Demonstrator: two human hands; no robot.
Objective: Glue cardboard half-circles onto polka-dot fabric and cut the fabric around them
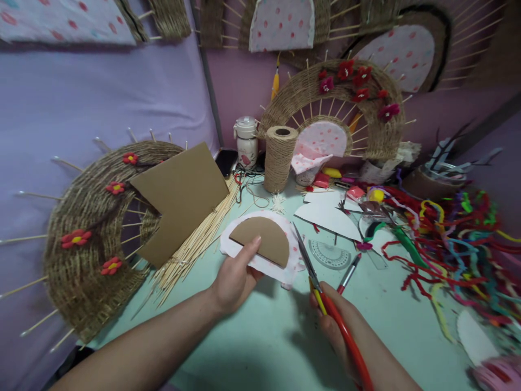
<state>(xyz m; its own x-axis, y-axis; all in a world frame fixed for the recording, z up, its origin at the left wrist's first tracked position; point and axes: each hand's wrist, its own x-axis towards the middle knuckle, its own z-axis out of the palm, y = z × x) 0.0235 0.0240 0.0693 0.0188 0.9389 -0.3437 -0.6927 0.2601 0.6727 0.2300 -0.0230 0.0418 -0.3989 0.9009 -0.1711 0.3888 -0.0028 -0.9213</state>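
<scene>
My left hand (238, 277) pinches a brown cardboard half-circle (264, 237) together with a white, pink-spotted cloth (293, 263), thumb on top and the other fingers mostly hidden beneath. The cloth sticks out around the cardboard's curved edge and below its straight edge. In my right hand (337, 317) are scissors (340, 320) with red and yellow handles. Their dark blades point up and away, just right of the cloth's edge and apart from it. Beyond the scissors, a clear protractor (329, 254) and a pen (349, 274) lie on the green table (252, 347).
Left stand a woven twine arch (93, 217), cut cardboard (179, 201) and thin sticks (195, 244). Behind are a twine spool (280, 157), a lidded jar (246, 144) and a flowered twine fan (293, 98). Tangled coloured pipe cleaners (459, 255) and white paper pieces (325, 220) lie right.
</scene>
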